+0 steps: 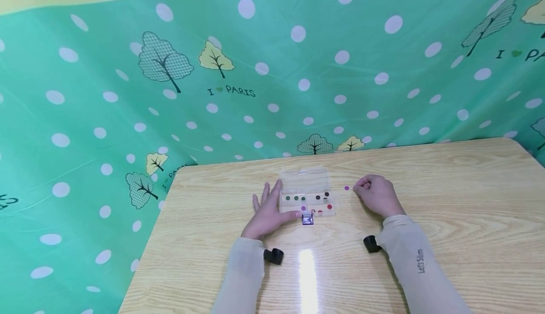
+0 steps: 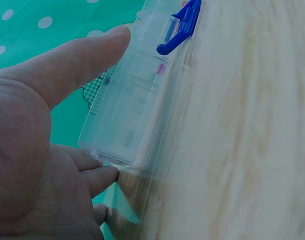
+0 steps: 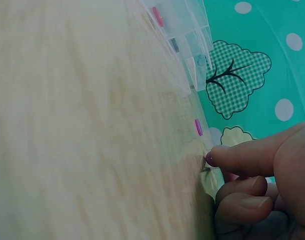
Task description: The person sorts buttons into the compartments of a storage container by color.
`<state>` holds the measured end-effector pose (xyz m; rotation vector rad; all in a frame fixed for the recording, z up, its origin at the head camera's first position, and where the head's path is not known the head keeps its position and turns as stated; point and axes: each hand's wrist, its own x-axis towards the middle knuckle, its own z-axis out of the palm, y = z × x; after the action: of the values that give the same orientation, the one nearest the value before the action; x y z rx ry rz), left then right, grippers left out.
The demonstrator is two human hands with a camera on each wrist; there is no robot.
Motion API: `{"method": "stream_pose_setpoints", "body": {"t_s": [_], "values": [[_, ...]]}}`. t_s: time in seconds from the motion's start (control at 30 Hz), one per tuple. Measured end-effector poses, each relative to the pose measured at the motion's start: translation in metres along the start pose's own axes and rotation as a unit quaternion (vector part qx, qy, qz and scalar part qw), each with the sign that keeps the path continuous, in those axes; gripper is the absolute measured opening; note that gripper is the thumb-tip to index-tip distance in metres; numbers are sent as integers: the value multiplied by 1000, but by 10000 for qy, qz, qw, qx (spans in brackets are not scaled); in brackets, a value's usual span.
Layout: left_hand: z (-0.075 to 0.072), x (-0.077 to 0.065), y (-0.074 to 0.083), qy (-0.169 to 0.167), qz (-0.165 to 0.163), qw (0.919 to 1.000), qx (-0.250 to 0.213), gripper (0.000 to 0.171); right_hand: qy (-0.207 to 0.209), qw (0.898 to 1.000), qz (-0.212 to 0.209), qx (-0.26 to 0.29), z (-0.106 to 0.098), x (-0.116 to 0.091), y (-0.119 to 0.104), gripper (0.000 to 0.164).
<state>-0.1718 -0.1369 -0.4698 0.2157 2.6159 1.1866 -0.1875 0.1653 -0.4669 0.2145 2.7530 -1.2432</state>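
Observation:
A clear compartment box (image 1: 307,205) stands on the table with its lid (image 1: 304,180) raised at the back and a blue latch (image 1: 307,219) at its front. My left hand (image 1: 269,215) rests at the box's left front corner, thumb along the front edge and straight fingers at the left side. Small green, black, purple and red discs lie in separate compartments. To the right of the box, my right hand (image 1: 375,195) pinches a small dark purple disc (image 3: 209,158) at the index fingertip; the thumb is hidden in the right wrist view. Another purple disc (image 1: 347,188) lies between box and hand.
The wooden table (image 1: 460,200) reaches back to a green dotted curtain (image 1: 264,91) close behind the box. Black wrist cameras stick out from both sleeves, such as the left camera (image 1: 274,256). A bright reflection lies on the tabletop in front of the box.

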Motion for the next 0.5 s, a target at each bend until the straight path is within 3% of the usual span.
{"method": "stream_pose_setpoints", "body": {"t_s": [0.5], "values": [[0, 0, 0, 4, -128, 9999, -62, 114, -37, 10000, 18, 47, -1, 0, -2, 17]]}}
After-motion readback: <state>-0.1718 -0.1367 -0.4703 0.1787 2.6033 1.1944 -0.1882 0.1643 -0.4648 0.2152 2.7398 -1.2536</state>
